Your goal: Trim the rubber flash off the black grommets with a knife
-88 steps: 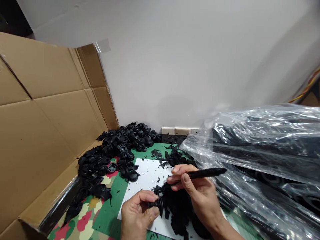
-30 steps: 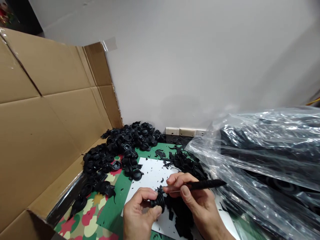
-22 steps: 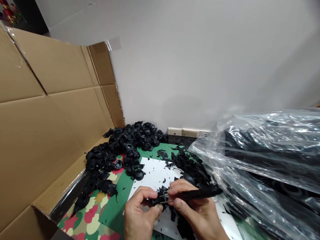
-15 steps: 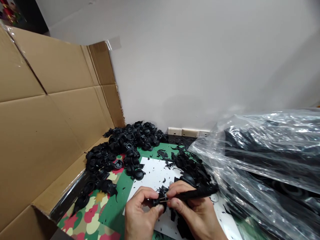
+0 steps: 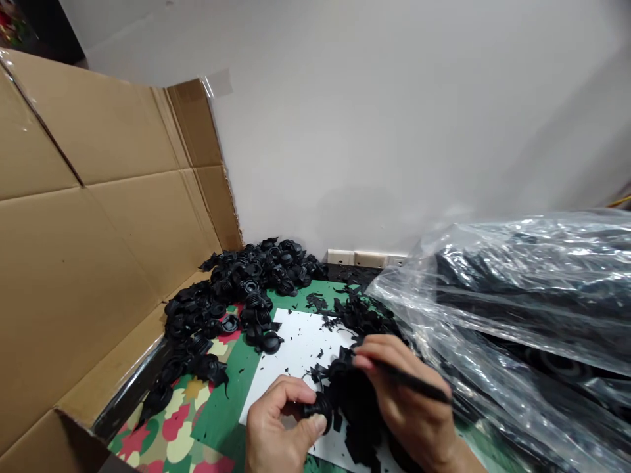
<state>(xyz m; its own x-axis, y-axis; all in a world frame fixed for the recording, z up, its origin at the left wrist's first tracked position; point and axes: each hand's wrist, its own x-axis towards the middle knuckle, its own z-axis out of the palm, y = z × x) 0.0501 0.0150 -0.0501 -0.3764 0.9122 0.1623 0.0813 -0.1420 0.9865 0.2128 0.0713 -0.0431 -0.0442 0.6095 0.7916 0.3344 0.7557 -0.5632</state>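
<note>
The two hands are apart. The left hand point(image 5: 276, 424) pinches a small round black piece point(image 5: 321, 410) with its thumb and finger. The piece sticks out past the fingertips, on the side that faces the other hand. It has ridges around it, like a fat screw. It is held over the white paper point(image 5: 296, 338).

The right hand point(image 5: 409, 394) has its fingers closed around a thin black stick point(image 5: 414, 381). The thick end of the stick points out to the right. I cannot see the tip. This hand is to the right of the black piece and a bit farther back, and it does not touch it.

Between the hands is a dark heap of black scraps point(image 5: 362, 420), right beside the held piece. More thin bits point(image 5: 365, 315) lie behind the right hand, and tiny crumbs dot the paper.

The paper lies on a green sheet point(image 5: 217, 414). To the left of that is a sheet with red, green and cream shapes point(image 5: 180, 427). A big pile of black round pieces point(image 5: 256, 272) sits behind the left hand and runs down along the left side.

Next to the pile stands a tall brown cardboard box point(image 5: 108, 243). On the right is a shiny clear plastic bag point(image 5: 493, 309) with dark things inside. At the back is a pale wall point(image 5: 355, 118) with white sockets point(image 5: 369, 260) low down.
</note>
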